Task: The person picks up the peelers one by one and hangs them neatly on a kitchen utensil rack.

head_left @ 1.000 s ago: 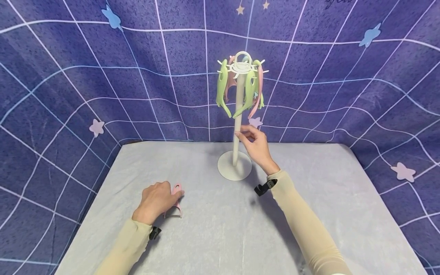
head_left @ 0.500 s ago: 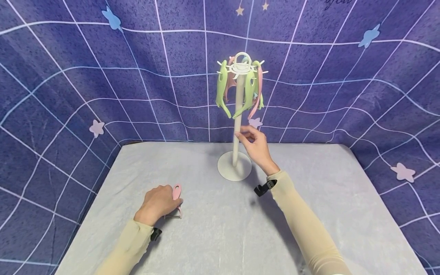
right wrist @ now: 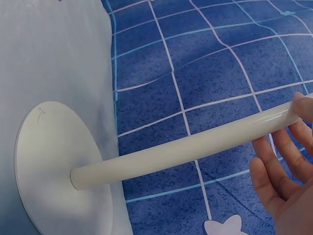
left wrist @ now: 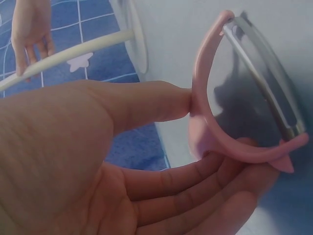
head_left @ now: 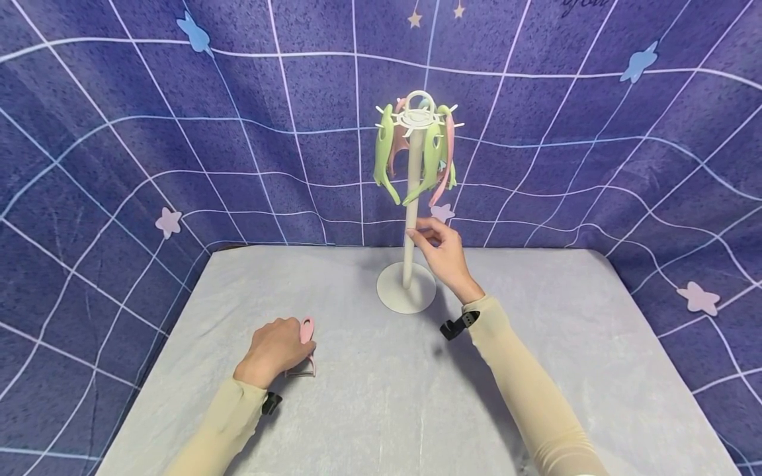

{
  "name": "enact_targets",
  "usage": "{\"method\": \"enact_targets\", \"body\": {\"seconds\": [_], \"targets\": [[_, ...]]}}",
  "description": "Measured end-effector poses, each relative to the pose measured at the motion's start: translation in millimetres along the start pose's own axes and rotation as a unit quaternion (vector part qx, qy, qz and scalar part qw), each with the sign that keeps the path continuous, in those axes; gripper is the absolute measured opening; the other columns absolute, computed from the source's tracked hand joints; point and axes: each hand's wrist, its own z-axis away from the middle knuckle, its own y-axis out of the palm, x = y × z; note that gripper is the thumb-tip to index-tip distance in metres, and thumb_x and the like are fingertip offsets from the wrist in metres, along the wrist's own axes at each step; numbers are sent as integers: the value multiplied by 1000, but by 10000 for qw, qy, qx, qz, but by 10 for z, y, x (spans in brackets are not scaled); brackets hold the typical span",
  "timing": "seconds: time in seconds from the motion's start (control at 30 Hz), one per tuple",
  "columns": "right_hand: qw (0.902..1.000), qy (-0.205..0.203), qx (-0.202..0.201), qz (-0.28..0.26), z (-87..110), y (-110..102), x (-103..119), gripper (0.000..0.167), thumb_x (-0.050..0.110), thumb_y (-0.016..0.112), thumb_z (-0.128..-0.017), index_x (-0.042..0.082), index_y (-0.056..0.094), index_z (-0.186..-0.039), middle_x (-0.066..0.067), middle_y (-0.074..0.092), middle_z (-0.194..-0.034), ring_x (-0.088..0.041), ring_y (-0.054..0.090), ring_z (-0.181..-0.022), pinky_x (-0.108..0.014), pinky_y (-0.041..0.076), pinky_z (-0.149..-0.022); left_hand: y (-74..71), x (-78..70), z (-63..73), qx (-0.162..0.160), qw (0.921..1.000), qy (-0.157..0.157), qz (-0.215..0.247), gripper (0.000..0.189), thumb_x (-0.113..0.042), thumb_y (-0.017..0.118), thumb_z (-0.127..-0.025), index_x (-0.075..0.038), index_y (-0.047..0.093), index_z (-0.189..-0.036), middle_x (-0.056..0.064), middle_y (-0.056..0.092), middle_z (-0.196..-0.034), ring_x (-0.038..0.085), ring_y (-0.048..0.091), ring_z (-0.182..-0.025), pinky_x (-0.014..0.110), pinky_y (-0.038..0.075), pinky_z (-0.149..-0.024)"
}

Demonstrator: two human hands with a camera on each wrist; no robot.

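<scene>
At the left of the table, my left hand (head_left: 274,354) holds a pink vegetable peeler (head_left: 307,329) between thumb and fingers. In the left wrist view, the thumb meets one side of the peeler's pink frame (left wrist: 201,63) and fingers lie under it, with the metal blade (left wrist: 266,81) facing away from the palm. My right hand (head_left: 445,258) pinches the white pole (head_left: 409,254) of an upright stand about midway up. The right wrist view shows thumb and fingers on opposite sides of that pole (right wrist: 171,154). Part of the peeler's handle is hidden by my left hand.
Green (head_left: 385,142) and pink (head_left: 450,155) utensils, peeler-like in shape, hang from the hooked ring (head_left: 419,118) atop the stand. Its round base (head_left: 393,297) sits on the grey-covered table (head_left: 369,396). A blue patterned cloth (head_left: 309,152) rises behind and at both sides.
My left hand has shifted slightly down the peeler toward the blade, uncovering more of the handle. The right hand keeps its place on the pole.
</scene>
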Motion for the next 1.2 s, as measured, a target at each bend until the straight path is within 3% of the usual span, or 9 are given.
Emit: {"method": "enact_targets", "body": {"seconds": [0.27, 0.63, 0.9, 1.2], "targets": [[10000, 61, 9, -14, 3, 1, 19, 19, 3, 72, -102, -8, 74, -118, -30, 73, -110, -53, 71, -99, -25, 57, -87, -36, -27, -26, -66, 9999, 37, -70, 27, -28, 71, -91, -10, 59, -75, 6, 58, -70, 25, 55, -64, 43, 47, -56], [10000, -34, -39, -15, 5, 9, 21, 19, 1, 72, -102, -10, 74, -117, -31, 73, -109, -53, 70, -97, -22, 58, -85, -117, -93, -60, -119, 9999, 3, 7, 31, -31, 69, -96, -8, 60, -76, 6, 58, -69, 25, 55, -61, 40, 45, -55], [10000, -47, -27, 55, 25, 5, 72, 20, 1, 72, -102, -11, 73, -118, -33, 73, -108, -53, 70, -97, -24, 56, -85, -187, -209, -77, -283, 9995, 29, 130, 37, -31, 66, -97, -11, 56, -68, 5, 55, -66, 24, 53, -60, 39, 45, -54], [10000, 7, -6, 9, 15, 8, 28, 20, 2, 71, -103, -10, 73, -119, -32, 73, -110, -53, 70, -98, -22, 56, -84, -273, -386, -117, -918, 9951, 275, 255, 38, -37, 70, -99, -12, 58, -74, 4, 56, -66, 24, 54, -59, 40, 44, -52]]}}
